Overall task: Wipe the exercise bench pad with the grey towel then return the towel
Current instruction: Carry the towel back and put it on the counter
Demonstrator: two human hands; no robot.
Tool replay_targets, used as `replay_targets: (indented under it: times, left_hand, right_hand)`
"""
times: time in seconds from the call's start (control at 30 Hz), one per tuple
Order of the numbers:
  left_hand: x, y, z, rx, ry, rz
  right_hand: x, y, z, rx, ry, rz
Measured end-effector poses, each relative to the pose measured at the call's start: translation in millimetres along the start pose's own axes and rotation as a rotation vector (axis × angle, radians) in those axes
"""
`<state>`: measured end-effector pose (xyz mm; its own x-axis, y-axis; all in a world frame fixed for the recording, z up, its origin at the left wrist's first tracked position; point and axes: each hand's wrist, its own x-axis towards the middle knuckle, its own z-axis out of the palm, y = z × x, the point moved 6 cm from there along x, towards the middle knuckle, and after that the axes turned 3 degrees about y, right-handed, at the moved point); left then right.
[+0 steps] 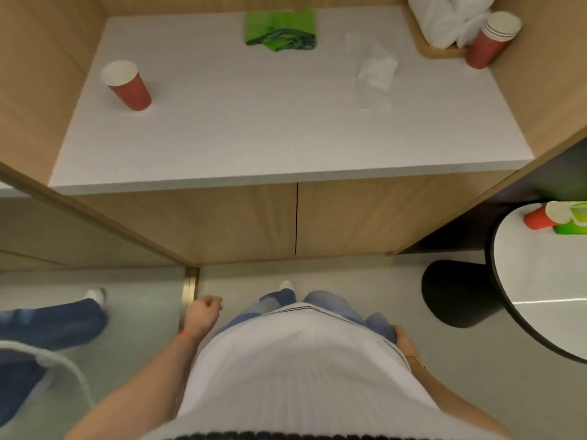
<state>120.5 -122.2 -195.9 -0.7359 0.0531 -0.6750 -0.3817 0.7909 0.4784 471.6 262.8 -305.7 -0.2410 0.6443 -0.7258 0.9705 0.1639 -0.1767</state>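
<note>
**No grey towel to be seen yet**

At the white counter [286, 128], nothing is held. The left hand [205, 309] is loosely curled; the right hand [401, 336] is mostly hidden, so its grip cannot be told. The green cloth [279, 33] could be grabbed by mistake.

- Red cup [128, 87], white inside
- Green cloth [279, 30] with dark streaks
- White counter [254, 122]
- Tan wood cabinet [222, 220]
- Blue jeans [330, 301]

place: looking like a break nook
evidence: red paper cups [490, 39] stacking on a white counter [254, 128], wood-panelled walls [38, 74] enclosing it
</note>
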Motion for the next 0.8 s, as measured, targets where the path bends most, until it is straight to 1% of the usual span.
replay_targets:
  times: [0.03,0.1,0.13,0.23,0.3,0.37,0.47,0.5,0.57,0.63,0.7,0.8]
  left_hand:
    - [13.6,23.8,-5.9,0.023,0.02,0.065]
    - [25.0,71.6,-13.1,0.131,0.01,0.172]
    - [24.6,92.7,-17.0,0.18,0.013,0.217]
    - [22.8,158.8,-24.5,0.267,0.037,0.432]
    - [15.3,201.4,-25.7,0.299,0.038,0.606]
    - [-2.9,241.3,-29.5,0.305,0.062,0.788]
    - [-37.7,300.2,-43.3,0.297,0.187,1.082]
    - [-44.5,315.6,-48.8,0.29,0.237,1.145]
    - [-45.0,338.7,-60.5,0.285,0.358,1.204]
    - [-30.2,353.4,-73.6,0.272,0.471,1.175]
    - [-7.6,359.3,-84.2,0.264,0.552,1.106]
    - [21.0,356.9,-89.5,0.312,0.607,1.032]
  right_hand:
    - [-8.9,-8.6,-8.3,0.001,-0.005,-0.01]
    - [-38.2,-53.0,-42.9,0.073,0.024,-0.049]
    - [-46.0,-77.2,-62.0,0.099,0.066,-0.067]
    - [-55.1,-139.5,-121.7,0.156,0.222,-0.168]
    - [-65.0,-186.6,-171.3,0.123,0.332,-0.324]
    - [-81.4,-236.1,-220.2,0.096,0.434,-0.535]
    - [-125.7,-315.2,-285.5,0.088,0.559,-0.876]
    - [-138.0,-337.9,-302.5,0.107,0.595,-0.967]
    - [-157.2,-381.0,-326.5,0.109,0.698,-1.151]
    - [-159.8,-419.7,-335.1,0.035,0.781,-1.281]
    - [-145.4,-455.6,-329.5,-0.072,0.757,-1.331]
    - [-108.8,-489.9,-302.4,-0.219,0.629,-1.317]
